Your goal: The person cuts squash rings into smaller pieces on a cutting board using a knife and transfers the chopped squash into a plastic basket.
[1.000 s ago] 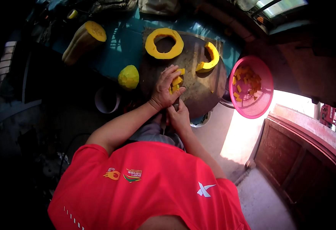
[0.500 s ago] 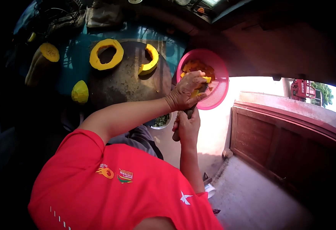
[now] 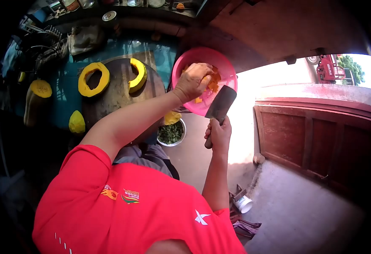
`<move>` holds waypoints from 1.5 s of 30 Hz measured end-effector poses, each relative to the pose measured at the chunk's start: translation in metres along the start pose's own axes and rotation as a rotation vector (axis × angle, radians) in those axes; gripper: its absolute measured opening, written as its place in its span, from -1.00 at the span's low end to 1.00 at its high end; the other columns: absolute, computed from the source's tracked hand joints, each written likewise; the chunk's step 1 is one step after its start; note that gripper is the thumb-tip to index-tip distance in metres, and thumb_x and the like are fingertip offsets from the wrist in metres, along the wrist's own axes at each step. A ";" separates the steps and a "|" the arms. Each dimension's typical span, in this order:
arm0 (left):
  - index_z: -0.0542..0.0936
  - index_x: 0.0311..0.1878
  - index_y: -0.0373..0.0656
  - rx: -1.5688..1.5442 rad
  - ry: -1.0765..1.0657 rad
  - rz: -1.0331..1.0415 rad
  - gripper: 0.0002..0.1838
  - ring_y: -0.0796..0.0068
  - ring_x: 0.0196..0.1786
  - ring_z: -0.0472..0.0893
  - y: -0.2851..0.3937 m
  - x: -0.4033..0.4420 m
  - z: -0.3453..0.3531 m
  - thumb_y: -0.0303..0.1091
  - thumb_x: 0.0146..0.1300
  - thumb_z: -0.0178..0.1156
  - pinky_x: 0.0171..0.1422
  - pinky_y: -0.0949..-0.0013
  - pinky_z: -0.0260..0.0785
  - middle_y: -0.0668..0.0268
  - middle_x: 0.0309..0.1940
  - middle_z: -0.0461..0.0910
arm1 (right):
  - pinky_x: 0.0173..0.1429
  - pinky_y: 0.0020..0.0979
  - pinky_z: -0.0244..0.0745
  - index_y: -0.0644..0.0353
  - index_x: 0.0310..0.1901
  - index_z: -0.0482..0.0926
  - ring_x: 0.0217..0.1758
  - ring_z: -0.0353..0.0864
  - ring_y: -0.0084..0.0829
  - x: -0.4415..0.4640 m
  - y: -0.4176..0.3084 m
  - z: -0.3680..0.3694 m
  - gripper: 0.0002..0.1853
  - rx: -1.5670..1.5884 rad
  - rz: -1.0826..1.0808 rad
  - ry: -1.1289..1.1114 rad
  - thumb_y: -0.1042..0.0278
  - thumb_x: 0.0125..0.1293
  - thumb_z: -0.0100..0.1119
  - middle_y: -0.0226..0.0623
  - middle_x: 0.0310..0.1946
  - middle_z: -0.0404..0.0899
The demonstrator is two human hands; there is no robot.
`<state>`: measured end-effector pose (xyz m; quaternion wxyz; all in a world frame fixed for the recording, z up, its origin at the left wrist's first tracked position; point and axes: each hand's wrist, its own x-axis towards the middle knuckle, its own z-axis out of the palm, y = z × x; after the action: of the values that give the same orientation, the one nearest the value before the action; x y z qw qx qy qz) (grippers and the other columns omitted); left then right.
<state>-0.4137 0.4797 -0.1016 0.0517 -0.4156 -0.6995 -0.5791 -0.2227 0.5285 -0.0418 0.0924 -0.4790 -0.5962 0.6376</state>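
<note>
My left hand (image 3: 192,80) is over the pink basket (image 3: 177,70), its fingers curled together and pointing down at orange pumpkin pieces (image 3: 213,86). Whatever those fingers hold, if anything, is hidden. In my right hand (image 3: 220,134) is a cleaver (image 3: 222,101), gripped by its handle with the broad dark blade tilted up at the basket's near right edge. To the left, a pumpkin ring (image 3: 82,80) and a curved pumpkin piece (image 3: 139,76) lie on the round chopping board (image 3: 117,99).
A cut long pumpkin (image 3: 39,99) and a yellow pumpkin end (image 3: 77,122) are at the left. Below the board stands a white bowl of chopped greens (image 3: 171,134). A low wooden panel (image 3: 287,137) runs along the right; a white bucket (image 3: 244,205) lies near it.
The cleaver has turned out from under my left hand, and its blade now shows bare. My left hand has moved left, away from the blade, over the basket. The whole view has shifted.
</note>
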 end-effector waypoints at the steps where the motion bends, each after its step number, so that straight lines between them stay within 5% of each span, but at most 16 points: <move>1: 0.60 -0.07 -0.19 -0.146 -0.051 0.057 -0.77 0.04 0.07 0.54 0.013 -0.009 0.004 -0.31 0.26 0.19 0.21 0.10 0.37 0.17 0.05 0.58 | -0.65 -0.49 0.38 0.23 -0.21 0.37 -0.71 0.40 -0.58 0.000 -0.001 0.003 -0.91 0.002 -0.002 -0.002 0.48 0.30 0.05 -0.36 -0.56 0.41; 4: 0.58 -0.01 -0.19 -0.238 -0.215 0.082 -0.74 0.03 0.08 0.53 0.035 -0.027 0.014 -0.30 0.29 0.18 0.23 0.10 0.36 0.14 0.06 0.56 | -0.65 -0.49 0.37 0.22 -0.20 0.38 -0.70 0.41 -0.58 -0.002 0.001 0.008 -0.92 0.046 0.015 -0.038 0.48 0.32 0.05 -0.39 -0.57 0.41; 6: 0.56 0.01 -0.19 -0.050 -0.214 -0.102 -0.73 0.02 0.26 0.47 0.024 -0.032 0.009 -0.36 0.27 0.20 0.36 0.12 0.30 0.09 0.12 0.53 | -0.65 -0.49 0.37 0.22 -0.20 0.38 -0.71 0.40 -0.58 -0.013 0.002 0.001 -0.92 0.054 0.007 0.014 0.48 0.32 0.05 -0.39 -0.57 0.40; 12: 0.57 -0.04 -0.13 0.535 -0.034 -0.070 -0.64 0.13 0.12 0.47 0.002 -0.031 -0.097 -0.35 0.05 0.34 0.24 0.12 0.28 0.17 0.00 0.51 | -0.66 -0.49 0.38 0.22 -0.17 0.38 -0.72 0.37 -0.57 -0.022 0.024 -0.013 -0.91 0.186 -0.017 0.090 0.48 0.32 0.03 -0.37 -0.57 0.39; 16: 0.51 -0.09 -0.11 0.754 0.116 -0.288 -0.57 0.16 0.09 0.46 -0.011 -0.054 -0.135 -0.22 0.00 0.43 0.12 0.13 0.28 0.21 0.00 0.49 | -0.65 -0.49 0.39 0.20 -0.17 0.37 -0.70 0.37 -0.57 -0.027 0.032 0.004 -0.90 0.224 0.035 0.068 0.47 0.33 0.04 -0.37 -0.54 0.39; 18: 0.46 -0.03 -0.10 0.766 0.023 -0.569 -0.47 0.14 0.02 0.49 -0.024 -0.065 -0.138 -0.15 -0.03 0.47 0.15 0.13 0.24 0.19 -0.05 0.49 | -0.64 -0.48 0.39 0.20 -0.17 0.37 -0.67 0.38 -0.56 -0.028 0.032 0.015 -0.89 0.224 0.054 0.018 0.45 0.33 0.06 -0.37 -0.53 0.39; 22: 0.44 -0.04 -0.10 0.657 -0.005 -0.521 -0.52 0.13 -0.03 0.56 -0.039 -0.085 -0.152 -0.18 0.05 0.43 0.15 0.16 0.25 0.19 -0.21 0.57 | -0.64 -0.50 0.39 0.21 -0.16 0.38 -0.68 0.38 -0.58 -0.032 0.020 0.037 -0.89 0.182 0.026 -0.116 0.46 0.33 0.05 -0.38 -0.54 0.39; 29: 0.49 -0.09 -0.08 0.489 -0.568 -0.348 -0.63 0.23 -0.02 0.55 0.012 -0.145 -0.251 -0.35 0.04 0.39 0.24 0.13 0.19 0.30 -0.20 0.55 | -0.59 -0.56 0.34 0.20 -0.13 0.46 -0.68 0.43 -0.63 -0.051 0.005 0.069 -0.88 -0.124 -0.116 -0.407 0.51 0.31 0.07 -0.44 -0.55 0.46; 31: 0.50 -0.11 -0.08 0.615 -0.622 -0.205 -0.62 0.19 0.00 0.54 0.027 -0.156 -0.265 -0.38 -0.02 0.39 0.28 0.11 0.17 0.25 -0.16 0.53 | -0.48 -0.46 0.44 0.17 -0.17 0.48 -0.62 0.50 -0.46 -0.054 0.006 0.080 -0.89 -0.191 -0.131 -0.471 0.48 0.29 0.11 -0.36 -0.55 0.49; 34: 0.54 -0.11 -0.12 0.579 -0.471 -0.120 -0.63 0.11 0.00 0.52 0.046 -0.165 -0.258 -0.40 -0.04 0.38 0.22 0.11 0.27 0.18 -0.13 0.52 | -0.20 -0.15 0.50 0.14 -0.20 0.44 -0.29 0.58 0.02 -0.053 0.005 0.102 -0.83 -0.790 -0.571 -0.556 0.31 0.23 0.16 -0.08 -0.40 0.56; 35: 0.55 -0.10 -0.13 0.538 -0.378 -0.079 -0.63 0.10 -0.01 0.52 0.047 -0.166 -0.251 -0.42 -0.04 0.37 0.18 0.12 0.32 0.18 -0.12 0.52 | -0.20 -0.15 0.50 0.14 -0.20 0.44 -0.29 0.58 0.02 -0.054 0.006 0.111 -0.83 -0.790 -0.570 -0.552 0.31 0.23 0.16 -0.08 -0.40 0.56; 37: 0.56 -0.07 -0.14 0.551 -0.369 -0.055 -0.64 0.07 0.00 0.53 0.040 -0.170 -0.236 -0.44 0.00 0.31 0.11 0.13 0.39 0.15 -0.10 0.53 | -0.34 -0.13 0.40 0.19 -0.27 0.42 -0.42 0.57 -0.03 -0.055 0.007 0.128 -0.83 -0.879 -0.916 -0.529 0.36 0.22 0.21 -0.08 -0.48 0.50; 45: 0.57 0.00 -0.21 0.604 -0.197 -0.086 -0.69 0.03 -0.04 0.55 0.019 -0.184 -0.211 -0.45 0.16 0.13 0.05 0.16 0.47 0.11 -0.10 0.55 | -0.33 -0.09 0.52 0.14 -0.24 0.46 -0.38 0.64 -0.05 -0.048 -0.008 0.162 -0.89 -1.248 -1.073 -0.520 0.34 0.24 0.13 -0.14 -0.42 0.59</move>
<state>-0.3688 0.2032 -0.1207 0.0802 -0.4057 -0.8583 -0.3039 -0.3175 0.3885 -0.0385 -0.0387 0.0654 -0.9853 0.1531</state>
